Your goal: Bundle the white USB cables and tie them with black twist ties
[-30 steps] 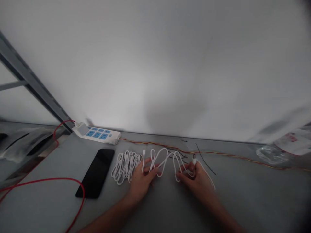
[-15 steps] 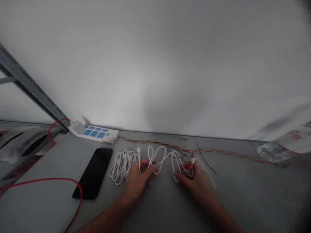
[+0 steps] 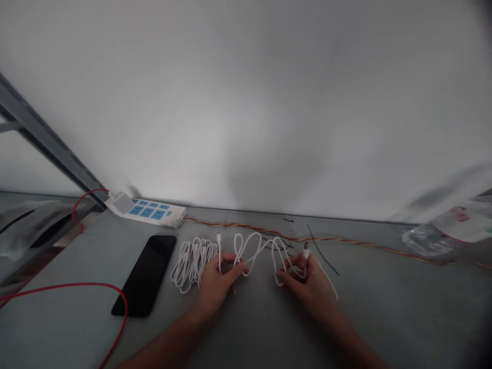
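A white USB cable (image 3: 257, 251) runs in loose loops between my two hands. My left hand (image 3: 216, 282) is closed on its left part, thumb and fingers pinched round the cord. A small white connector sticks up beside that hand's fingers. My right hand (image 3: 311, 284) grips the right part of the cable, and the USB plug (image 3: 306, 251) with its metal tip points up from the fingers. Just left of my left hand lies a bundle of coiled white cables (image 3: 192, 264), partly hidden by the hand.
A black phone (image 3: 146, 277) lies at the left, with a red cable (image 3: 92, 284) across its lower corner. Behind are a power strip (image 3: 151, 211), a twisted red-yellow wire (image 3: 353, 241) and several black ties (image 3: 322, 251). Plastic bags (image 3: 434, 238) lie far right.
The view has shifted slightly. A length of white cable beside my right hand has drawn in closer to the hand. Both hands keep their grip on the cable.
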Demonstrator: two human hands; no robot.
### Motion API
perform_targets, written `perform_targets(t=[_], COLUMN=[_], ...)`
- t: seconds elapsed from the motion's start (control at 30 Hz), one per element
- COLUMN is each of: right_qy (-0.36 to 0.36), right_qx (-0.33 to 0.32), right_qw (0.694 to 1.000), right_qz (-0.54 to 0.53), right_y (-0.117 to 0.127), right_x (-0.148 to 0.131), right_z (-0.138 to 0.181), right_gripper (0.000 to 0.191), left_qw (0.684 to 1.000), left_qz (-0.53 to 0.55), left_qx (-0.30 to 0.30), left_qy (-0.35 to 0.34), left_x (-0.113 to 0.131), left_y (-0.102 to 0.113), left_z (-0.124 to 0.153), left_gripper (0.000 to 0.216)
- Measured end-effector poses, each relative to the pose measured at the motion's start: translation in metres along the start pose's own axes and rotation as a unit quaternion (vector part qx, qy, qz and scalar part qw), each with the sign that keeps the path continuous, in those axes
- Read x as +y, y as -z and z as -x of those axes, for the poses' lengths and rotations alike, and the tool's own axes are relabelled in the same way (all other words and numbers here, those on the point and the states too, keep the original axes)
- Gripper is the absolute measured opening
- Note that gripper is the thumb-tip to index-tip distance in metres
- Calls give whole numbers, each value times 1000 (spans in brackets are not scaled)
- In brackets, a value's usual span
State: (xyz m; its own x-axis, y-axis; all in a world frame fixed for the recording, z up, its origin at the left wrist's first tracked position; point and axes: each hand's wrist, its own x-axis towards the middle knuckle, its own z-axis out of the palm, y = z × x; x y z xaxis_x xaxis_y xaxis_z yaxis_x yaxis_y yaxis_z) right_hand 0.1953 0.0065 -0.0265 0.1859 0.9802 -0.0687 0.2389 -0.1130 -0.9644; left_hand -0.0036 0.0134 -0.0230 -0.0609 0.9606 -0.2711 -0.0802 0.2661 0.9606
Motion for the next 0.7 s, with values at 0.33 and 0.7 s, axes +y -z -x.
perform_targets(t=[0.33, 0.7], right_qy=[16, 14], right_qx=[13, -3], right_qw=[1000, 1000], right_qz=[-10, -18], right_y=[-2, 5], right_x=[-5, 5], right_z=[4, -5], right_gripper=[37, 43], left_qw=[1000, 999], left_qz=[21, 37], left_qx=[-16, -22], left_qy=[6, 2], left_x=[2, -4], left_y=[-1, 1], left_z=[0, -2], left_gripper=[31, 41])
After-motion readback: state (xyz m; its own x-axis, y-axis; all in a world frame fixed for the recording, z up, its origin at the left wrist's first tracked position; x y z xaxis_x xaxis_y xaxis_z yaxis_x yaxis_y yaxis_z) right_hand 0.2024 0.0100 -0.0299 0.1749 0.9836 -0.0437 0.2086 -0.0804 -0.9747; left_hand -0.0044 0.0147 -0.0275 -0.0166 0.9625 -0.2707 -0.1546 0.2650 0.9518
